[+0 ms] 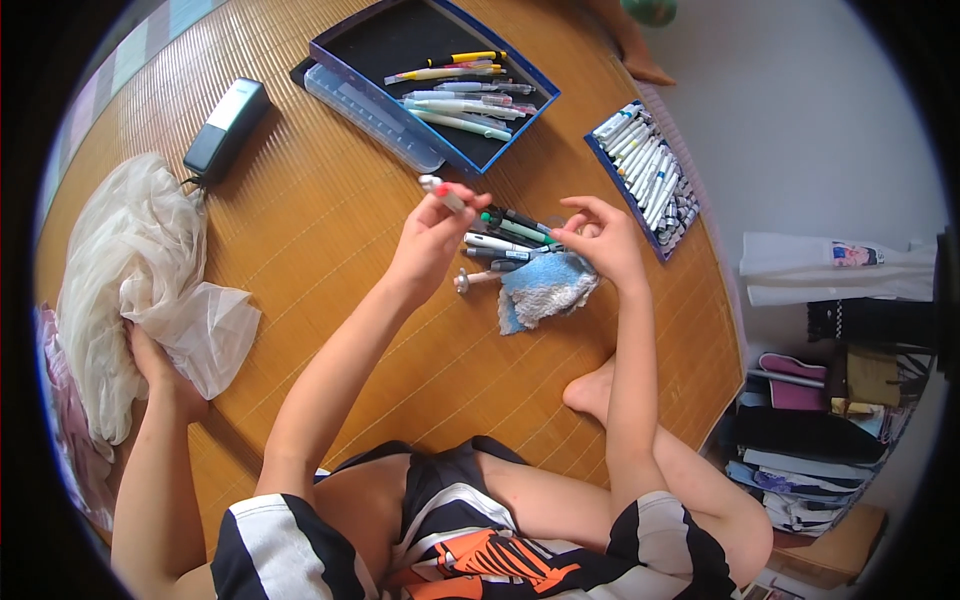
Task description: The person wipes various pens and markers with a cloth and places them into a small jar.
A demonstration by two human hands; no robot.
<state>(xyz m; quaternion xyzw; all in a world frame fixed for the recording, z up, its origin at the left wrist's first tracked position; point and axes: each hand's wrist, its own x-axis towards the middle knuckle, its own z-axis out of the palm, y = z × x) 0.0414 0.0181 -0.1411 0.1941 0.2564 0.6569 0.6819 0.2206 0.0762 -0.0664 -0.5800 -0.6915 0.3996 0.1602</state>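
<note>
My left hand [432,240] is closed on a white pen [450,198] with a red part, held above the bamboo mat. To its right, a loose pile of pens [515,232] lies on the mat, some dark, some white, one green. Over the right side of that pile is my right hand [608,240], its fingers curved and apart; I see nothing held in them. A crumpled blue and white cloth [545,288] lies against the near side of the pile. Beside the cloth, a pale pink pen [480,278] sticks out with a round silvery end.
Beyond my hands sits an open dark blue box [400,35] with several pens, a translucent plastic case [375,118] along its side. A tray [668,248] of white markers stands at right. Leftward are a dark case [230,130] and sheer cream fabric [135,270]. Folded clothes [800,440] fill a rack.
</note>
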